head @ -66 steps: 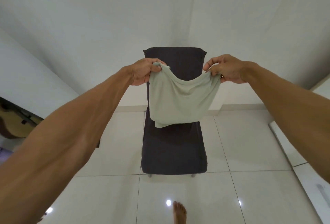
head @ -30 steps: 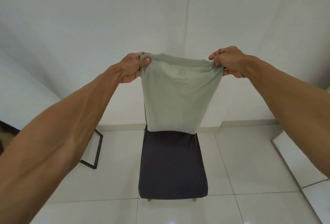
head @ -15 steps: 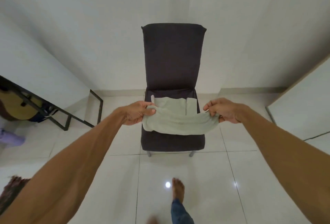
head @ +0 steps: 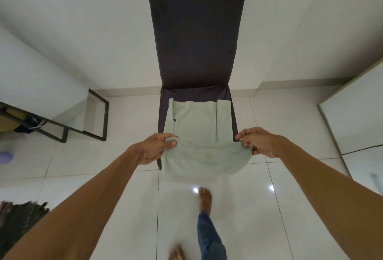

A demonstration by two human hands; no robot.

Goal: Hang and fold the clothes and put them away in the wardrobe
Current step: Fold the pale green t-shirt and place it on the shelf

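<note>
Both arms outstretched. Left hand [head: 155,148] and right hand [head: 255,142] each pinch near corner of pale green shirt [head: 199,133], far part resting on dark chair [head: 194,38] seat.

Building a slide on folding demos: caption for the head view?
Left hand and right hand pinch near corners of a pale green shirt laid partly on a dark chair.
</note>
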